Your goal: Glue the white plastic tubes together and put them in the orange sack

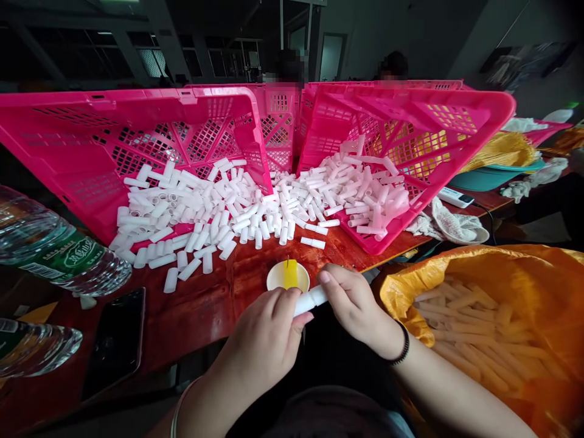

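Between my two hands lies a white plastic tube [311, 298], tilted slightly up to the right, with a seam or step near its middle. My left hand [269, 325] is closed round its left part, thumb underneath. The fingers of my right hand [353, 301] grip its right end. Just beyond the tube, a small white bowl [275, 277] stands at the table's near edge with a yellow piece [291, 275] in it. Past the bowl, many short white tubes [219, 207] are heaped on the table, and one joined-looking tube [312, 243] lies apart from them.
Two pink crates [182, 100] [497, 109] lie tipped on the red-brown table [205, 310], tubes spilling out. Water bottles [59, 249] and a phone [114, 340] are at left. An orange sack [410, 280] of longer tubes stands at right. People sit behind the crates.
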`<action>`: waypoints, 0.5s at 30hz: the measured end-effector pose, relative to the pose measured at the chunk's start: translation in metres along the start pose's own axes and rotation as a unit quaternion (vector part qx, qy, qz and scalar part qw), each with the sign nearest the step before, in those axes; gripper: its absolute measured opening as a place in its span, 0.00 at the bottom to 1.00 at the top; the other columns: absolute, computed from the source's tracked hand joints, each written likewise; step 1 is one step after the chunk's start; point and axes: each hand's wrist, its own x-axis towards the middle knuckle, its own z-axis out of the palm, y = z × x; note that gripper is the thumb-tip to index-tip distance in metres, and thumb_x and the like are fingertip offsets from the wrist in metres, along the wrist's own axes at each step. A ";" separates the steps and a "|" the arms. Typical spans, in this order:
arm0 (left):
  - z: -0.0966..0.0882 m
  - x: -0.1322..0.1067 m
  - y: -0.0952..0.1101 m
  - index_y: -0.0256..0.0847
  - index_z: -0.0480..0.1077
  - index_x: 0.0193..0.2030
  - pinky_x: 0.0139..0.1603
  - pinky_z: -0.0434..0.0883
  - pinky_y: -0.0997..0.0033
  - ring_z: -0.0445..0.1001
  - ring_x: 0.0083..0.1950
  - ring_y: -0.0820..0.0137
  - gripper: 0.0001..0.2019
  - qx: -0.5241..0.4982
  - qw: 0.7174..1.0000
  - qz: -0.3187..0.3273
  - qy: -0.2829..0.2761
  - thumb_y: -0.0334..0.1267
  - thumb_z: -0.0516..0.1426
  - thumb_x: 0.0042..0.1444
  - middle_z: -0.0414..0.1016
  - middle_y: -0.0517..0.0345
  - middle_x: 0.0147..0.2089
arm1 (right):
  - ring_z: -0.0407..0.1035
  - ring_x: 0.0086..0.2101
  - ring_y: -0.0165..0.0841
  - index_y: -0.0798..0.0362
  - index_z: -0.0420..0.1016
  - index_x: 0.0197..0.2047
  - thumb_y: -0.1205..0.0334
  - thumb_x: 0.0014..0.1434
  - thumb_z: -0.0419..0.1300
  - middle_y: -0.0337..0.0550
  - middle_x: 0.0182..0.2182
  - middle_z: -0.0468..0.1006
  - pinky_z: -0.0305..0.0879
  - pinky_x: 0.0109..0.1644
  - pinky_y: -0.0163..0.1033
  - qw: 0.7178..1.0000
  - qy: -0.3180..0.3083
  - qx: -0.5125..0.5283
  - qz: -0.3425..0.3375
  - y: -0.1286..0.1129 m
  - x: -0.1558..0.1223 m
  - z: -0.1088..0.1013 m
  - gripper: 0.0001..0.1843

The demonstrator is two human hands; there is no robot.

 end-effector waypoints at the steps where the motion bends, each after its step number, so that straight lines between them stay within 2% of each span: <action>1: 0.003 0.001 0.000 0.41 0.67 0.42 0.33 0.69 0.64 0.72 0.34 0.62 0.08 0.001 1.000 -0.002 0.013 0.38 0.49 0.64 0.74 0.52 0.34 | 0.59 0.19 0.27 0.50 0.61 0.24 0.60 0.68 0.47 0.34 0.19 0.63 0.58 0.23 0.33 0.999 -0.009 0.009 0.030 -0.001 0.001 0.001 0.19; 3: 0.007 0.002 0.002 0.40 0.68 0.42 0.33 0.67 0.66 0.70 0.33 0.64 0.09 -0.071 0.997 -0.033 0.000 0.40 0.49 0.63 0.72 0.53 0.33 | 0.58 0.18 0.26 0.50 0.59 0.22 0.61 0.68 0.48 0.33 0.17 0.61 0.57 0.23 0.32 0.999 -0.016 0.012 0.032 -0.002 0.002 0.001 0.20; 4: 0.008 0.002 0.002 0.40 0.68 0.41 0.30 0.65 0.68 0.68 0.31 0.67 0.10 -0.145 0.987 -0.068 -0.027 0.42 0.49 0.63 0.71 0.55 0.31 | 0.57 0.18 0.26 0.50 0.58 0.22 0.61 0.68 0.48 0.33 0.17 0.61 0.57 0.23 0.32 1.000 -0.012 0.005 0.007 -0.002 0.003 0.000 0.20; 5: 0.010 0.003 0.003 0.40 0.68 0.39 0.26 0.62 0.71 0.65 0.27 0.70 0.13 -0.240 0.962 -0.116 -0.065 0.45 0.49 0.63 0.68 0.58 0.28 | 0.57 0.18 0.25 0.50 0.58 0.22 0.63 0.67 0.48 0.33 0.17 0.61 0.56 0.24 0.32 1.000 -0.008 -0.001 -0.027 -0.001 0.004 -0.001 0.20; 6: 0.011 0.003 0.004 0.40 0.67 0.37 0.22 0.58 0.74 0.59 0.23 0.74 0.16 -0.341 0.918 -0.172 -0.108 0.50 0.49 0.63 0.63 0.61 0.25 | 0.58 0.19 0.26 0.50 0.58 0.22 0.64 0.67 0.48 0.33 0.17 0.61 0.56 0.24 0.32 0.998 -0.003 -0.006 -0.064 0.000 0.004 -0.003 0.19; 7: 0.012 0.004 0.004 0.39 0.67 0.36 0.19 0.53 0.76 0.52 0.20 0.77 0.19 -0.433 0.860 -0.225 -0.149 0.54 0.49 0.61 0.58 0.65 0.22 | 0.58 0.19 0.26 0.50 0.58 0.22 0.64 0.67 0.48 0.33 0.17 0.62 0.57 0.25 0.33 0.995 -0.001 -0.006 -0.097 0.002 0.005 -0.004 0.19; 8: 0.013 0.003 0.005 0.39 0.66 0.35 0.17 0.48 0.77 0.46 0.18 0.79 0.21 -0.506 0.799 -0.268 -0.181 0.58 0.49 0.59 0.54 0.67 0.21 | 0.59 0.19 0.26 0.50 0.58 0.22 0.65 0.67 0.48 0.34 0.18 0.62 0.57 0.25 0.33 0.993 0.000 -0.005 -0.122 0.004 0.005 -0.005 0.19; 9: 0.015 0.003 0.005 0.39 0.66 0.35 0.17 0.44 0.77 0.42 0.18 0.79 0.23 -0.553 0.753 -0.295 -0.198 0.60 0.49 0.58 0.51 0.69 0.20 | 0.59 0.20 0.26 0.50 0.58 0.22 0.65 0.66 0.48 0.34 0.18 0.62 0.57 0.25 0.33 0.991 -0.001 -0.001 -0.135 0.006 0.005 -0.005 0.19; 10: 0.017 0.002 0.006 0.39 0.66 0.35 0.17 0.43 0.77 0.40 0.18 0.80 0.24 -0.568 0.739 -0.304 -0.197 0.61 0.49 0.57 0.50 0.70 0.20 | 0.59 0.20 0.26 0.50 0.57 0.22 0.65 0.66 0.48 0.34 0.18 0.62 0.57 0.25 0.32 0.990 -0.002 0.003 -0.138 0.008 0.005 -0.003 0.19; 11: 0.019 0.002 0.007 0.39 0.66 0.35 0.17 0.45 0.77 0.42 0.18 0.80 0.24 -0.550 0.760 -0.296 -0.177 0.61 0.50 0.57 0.52 0.69 0.20 | 0.58 0.19 0.26 0.50 0.57 0.22 0.65 0.66 0.48 0.34 0.17 0.61 0.57 0.25 0.32 0.991 -0.004 0.007 -0.131 0.010 0.005 0.000 0.19; 14: 0.028 -0.003 0.012 0.38 0.67 0.36 0.24 0.61 0.73 0.61 0.25 0.74 0.18 -0.359 0.911 -0.194 -0.058 0.52 0.50 0.62 0.65 0.59 0.26 | 0.57 0.18 0.25 0.51 0.58 0.22 0.64 0.66 0.48 0.32 0.17 0.60 0.56 0.24 0.31 0.997 -0.006 0.014 -0.075 0.010 0.003 0.014 0.20; 15: 0.032 -0.004 0.013 0.38 0.68 0.37 0.29 0.65 0.70 0.66 0.29 0.70 0.15 -0.287 0.945 -0.151 -0.028 0.48 0.49 0.64 0.69 0.56 0.29 | 0.56 0.18 0.24 0.51 0.58 0.22 0.64 0.67 0.48 0.32 0.17 0.60 0.55 0.24 0.31 0.999 -0.009 0.015 -0.049 0.009 0.002 0.016 0.20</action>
